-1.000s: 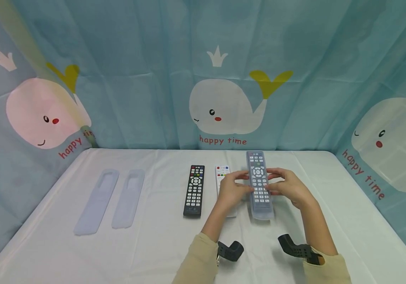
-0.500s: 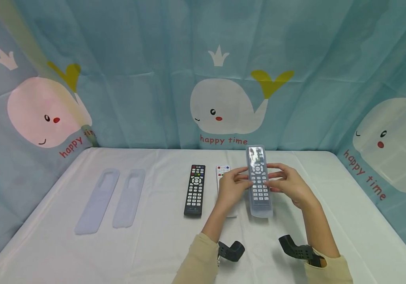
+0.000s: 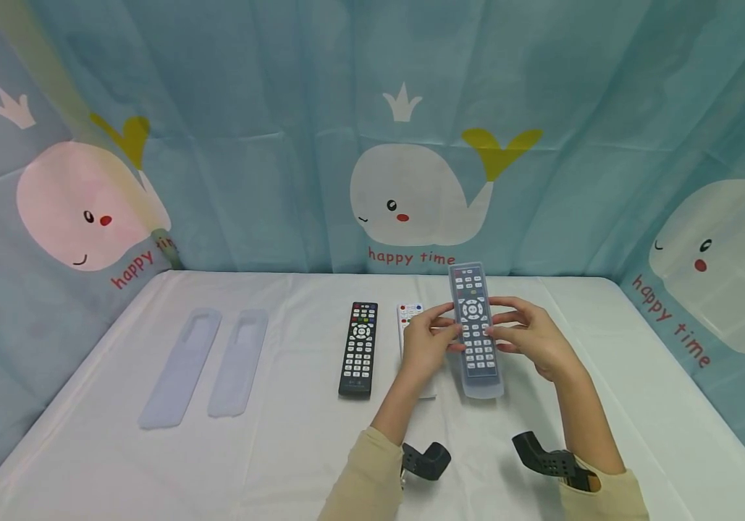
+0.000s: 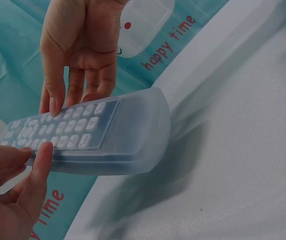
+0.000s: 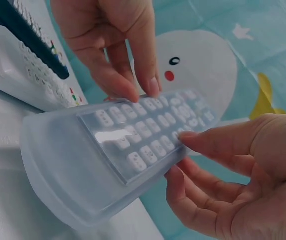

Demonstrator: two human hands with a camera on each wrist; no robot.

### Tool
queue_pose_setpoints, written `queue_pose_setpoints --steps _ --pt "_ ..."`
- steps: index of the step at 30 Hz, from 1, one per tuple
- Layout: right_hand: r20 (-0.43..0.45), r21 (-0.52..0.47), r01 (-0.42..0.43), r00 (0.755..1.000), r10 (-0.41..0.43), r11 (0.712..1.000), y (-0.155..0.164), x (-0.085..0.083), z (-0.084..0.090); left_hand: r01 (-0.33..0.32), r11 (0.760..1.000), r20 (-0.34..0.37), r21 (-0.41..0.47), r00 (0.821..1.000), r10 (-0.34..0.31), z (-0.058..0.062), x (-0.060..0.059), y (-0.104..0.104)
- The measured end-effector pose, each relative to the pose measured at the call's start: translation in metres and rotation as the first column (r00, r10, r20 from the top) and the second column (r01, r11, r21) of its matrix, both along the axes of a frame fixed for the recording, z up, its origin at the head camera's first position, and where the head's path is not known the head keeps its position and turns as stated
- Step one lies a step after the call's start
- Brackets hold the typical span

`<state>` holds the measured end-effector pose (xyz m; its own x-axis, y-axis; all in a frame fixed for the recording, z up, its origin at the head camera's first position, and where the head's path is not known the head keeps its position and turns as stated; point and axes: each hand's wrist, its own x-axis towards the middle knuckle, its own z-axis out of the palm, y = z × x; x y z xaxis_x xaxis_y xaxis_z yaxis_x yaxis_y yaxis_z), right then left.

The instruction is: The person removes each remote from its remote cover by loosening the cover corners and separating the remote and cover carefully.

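Grey push-button remote in a translucent bluish silicone sleeve (image 3: 476, 329), held level above the white tabletop (image 3: 294, 449), its far end toward the whale-print backdrop. Left hand (image 3: 426, 346) pinches its left edge, thumb on top and fingers (image 5: 143, 85) curled beneath; right hand (image 3: 531, 339) grips the right edge the same way, thumb tip on the keypad.

Sleeve's near end looks slack and overhangs the remote's body, so the fit reads as unfinished. Judgement: steady the remote with one hand, work the sleeve along with the other, keep thumbs off the keys, and line up the keypad window squarely.

Left of the sleeved remote: a white remote (image 3: 408, 315), partly hidden; then a black remote (image 3: 358, 349); farther left, two empty pale sleeves (image 3: 205, 365) lying flat.
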<state>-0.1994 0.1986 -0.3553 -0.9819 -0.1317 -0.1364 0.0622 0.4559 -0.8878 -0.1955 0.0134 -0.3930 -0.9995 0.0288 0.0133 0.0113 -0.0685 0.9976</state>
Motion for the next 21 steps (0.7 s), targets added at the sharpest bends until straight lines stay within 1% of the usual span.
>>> queue_pose_setpoints --steps 6,14,21 --pt "-0.025 -0.016 0.001 1.0 -0.001 1.0 -0.001 0.0 0.0 -0.001 1.0 0.016 0.028 1.0 0.001 0.002 0.0 -0.002" --pt "-0.057 -0.046 0.028 0.998 -0.031 0.999 -0.001 0.001 0.0 -0.014 0.998 0.047 0.06 0.999 0.011 0.008 0.001 -0.001" --pt "-0.066 -0.064 0.055 0.996 -0.059 0.996 -0.002 0.002 0.002 -0.032 0.998 0.054 0.061 0.998 0.029 0.011 0.003 0.0"
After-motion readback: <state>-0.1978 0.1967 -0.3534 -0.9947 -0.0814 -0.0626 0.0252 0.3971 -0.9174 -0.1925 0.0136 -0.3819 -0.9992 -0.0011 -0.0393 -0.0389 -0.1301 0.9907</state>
